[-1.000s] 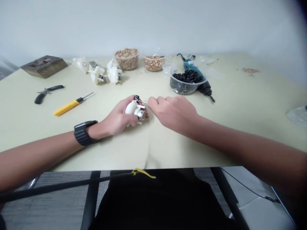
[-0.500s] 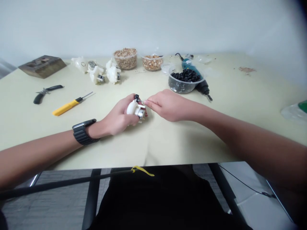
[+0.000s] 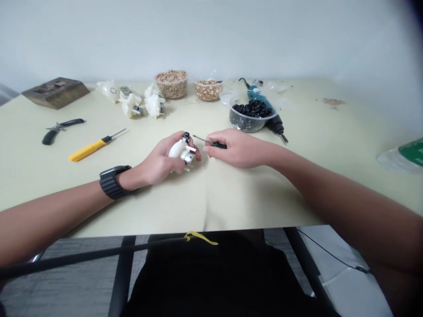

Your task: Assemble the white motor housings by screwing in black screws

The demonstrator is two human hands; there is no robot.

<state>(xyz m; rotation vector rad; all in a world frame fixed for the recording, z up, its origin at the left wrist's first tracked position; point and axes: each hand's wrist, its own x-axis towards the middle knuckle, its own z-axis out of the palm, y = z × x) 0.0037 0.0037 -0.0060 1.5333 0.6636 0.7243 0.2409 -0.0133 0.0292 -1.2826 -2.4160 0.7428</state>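
From my remote seat I've got the left hand (image 3: 163,160) curled into a grip, right hand (image 3: 236,149) pinching, just apart from it. Left forearm (image 3: 59,201) and right forearm (image 3: 313,180) both angle inward.

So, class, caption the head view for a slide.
Left hand holding a white plastic part, right hand a green-handled screwdriver beside it.

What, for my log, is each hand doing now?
Left hand: closed, holding a rounded white plastic housing with a silver metal cylinder.
Right hand: closed, holding a dark-green-handled screwdriver with a thin metal shaft.
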